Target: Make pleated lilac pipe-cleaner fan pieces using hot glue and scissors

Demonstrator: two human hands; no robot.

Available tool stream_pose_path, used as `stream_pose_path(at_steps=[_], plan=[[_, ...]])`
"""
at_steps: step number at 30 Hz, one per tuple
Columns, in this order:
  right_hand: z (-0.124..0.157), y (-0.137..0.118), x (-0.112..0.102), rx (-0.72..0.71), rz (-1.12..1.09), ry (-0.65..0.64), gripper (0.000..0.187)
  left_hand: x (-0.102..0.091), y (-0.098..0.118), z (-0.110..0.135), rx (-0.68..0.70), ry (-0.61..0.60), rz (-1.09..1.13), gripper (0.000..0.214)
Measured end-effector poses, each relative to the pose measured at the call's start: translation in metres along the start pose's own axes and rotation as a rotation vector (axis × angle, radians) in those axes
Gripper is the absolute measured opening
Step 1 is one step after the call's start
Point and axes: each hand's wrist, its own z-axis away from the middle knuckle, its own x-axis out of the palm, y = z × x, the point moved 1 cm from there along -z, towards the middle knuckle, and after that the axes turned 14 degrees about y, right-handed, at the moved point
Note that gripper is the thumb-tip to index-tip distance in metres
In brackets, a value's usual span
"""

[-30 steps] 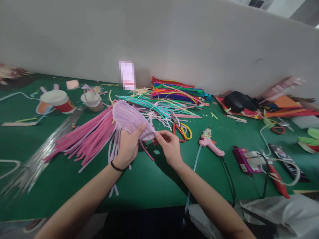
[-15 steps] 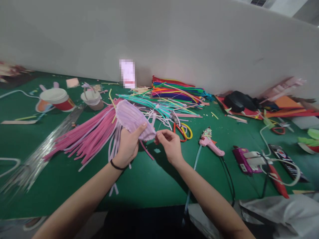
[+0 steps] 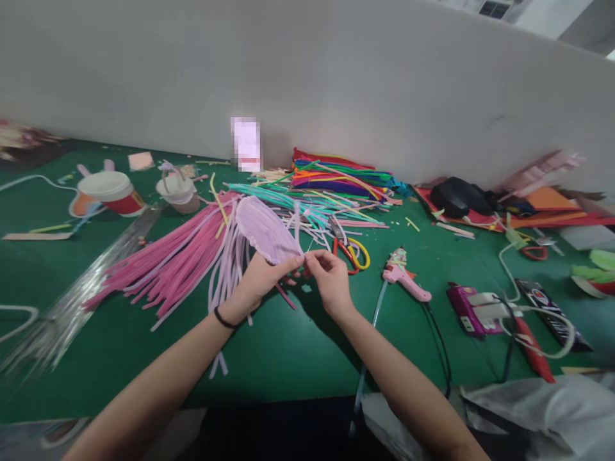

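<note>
A lilac oval piece [image 3: 265, 225], made of pipe cleaners laid side by side, is held above the table. My left hand [image 3: 264, 276] grips its lower edge, thumb on top and stretched toward the right tip. At that tip my right hand [image 3: 329, 276] pinches a thin end, thumb against forefinger; the very end is hidden by the fingers. Both hands' fingertips nearly meet. Pink pipe cleaners [image 3: 168, 256] lie fanned out on the left, with loose lilac pipe cleaners [image 3: 225, 275] beside them. Behind the right hand rest pliers [image 3: 343, 243] with red handles and yellow-handled scissors [image 3: 362, 255].
A pink glue gun [image 3: 406, 275] lies right of my hands, its cord running to the front edge. Multicoloured pipe cleaners [image 3: 336, 179] are piled by the wall. Further right is a purple power strip [image 3: 466, 310]; at left stand a paper cup [image 3: 113, 192] and silver strips [image 3: 96, 275].
My left hand has slid right along the lilac piece, its thumb now close to the right fingertips. The piece has shifted slightly right and down. My right hand keeps its pinch.
</note>
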Motion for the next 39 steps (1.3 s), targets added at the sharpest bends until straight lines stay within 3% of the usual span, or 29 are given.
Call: stream_pose_path(at_steps=[4,12,17,24,29,34,39], plan=[[0.0,0.001,-0.002,-0.002,-0.014,0.007,0.022,-0.002,0.001,-0.001,-0.055,-0.069,-0.016,0.025],[-0.001,-0.007,-0.006,-0.054,-0.015,0.029,0.02,-0.003,0.0,-0.006,0.034,-0.206,-0.039,0.018],[-0.002,-0.009,-0.007,-0.084,-0.028,0.041,0.019,-0.009,-0.004,-0.01,0.066,-0.134,-0.091,0.022],[-0.001,-0.01,-0.007,-0.081,-0.023,0.043,0.021,-0.008,-0.003,-0.008,0.118,-0.166,-0.084,0.025],[0.0,-0.009,-0.007,-0.102,-0.004,0.048,0.021,-0.007,-0.005,-0.01,0.061,-0.11,-0.028,0.029],[0.0,-0.007,-0.008,-0.105,-0.001,0.029,0.019,-0.007,-0.003,-0.015,-0.006,-0.016,0.218,0.031],[0.002,-0.004,-0.004,-0.056,0.003,-0.07,0.021,-0.006,-0.002,-0.015,-0.065,0.092,0.223,0.039]])
